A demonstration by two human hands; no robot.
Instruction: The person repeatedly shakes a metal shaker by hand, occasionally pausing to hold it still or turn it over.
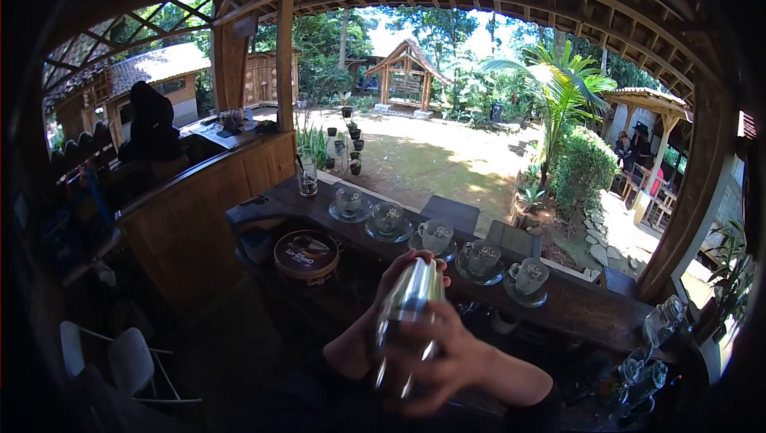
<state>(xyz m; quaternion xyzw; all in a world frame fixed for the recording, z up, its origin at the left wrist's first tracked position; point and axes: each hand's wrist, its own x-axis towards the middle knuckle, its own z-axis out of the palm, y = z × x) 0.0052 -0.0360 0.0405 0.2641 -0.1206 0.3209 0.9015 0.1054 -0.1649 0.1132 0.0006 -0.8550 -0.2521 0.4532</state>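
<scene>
A shiny metal cocktail shaker is held tilted in front of me, above the near side of the dark wooden counter. My left hand wraps around its far side, with fingertips showing near the top. My right hand grips it from the right and lower down, its fingers smeared by motion. Just beyond my hands stands a row of several glass cups on glass saucers, such as the cup and the cup. They hold pale, crumbly-looking bits that I cannot name.
A round brown chocolate tub sits left of my hands. A glass with a straw or stirrer stands at the counter's far left. Clear glassware clusters at right. A person in dark clothing stands behind the wooden bar.
</scene>
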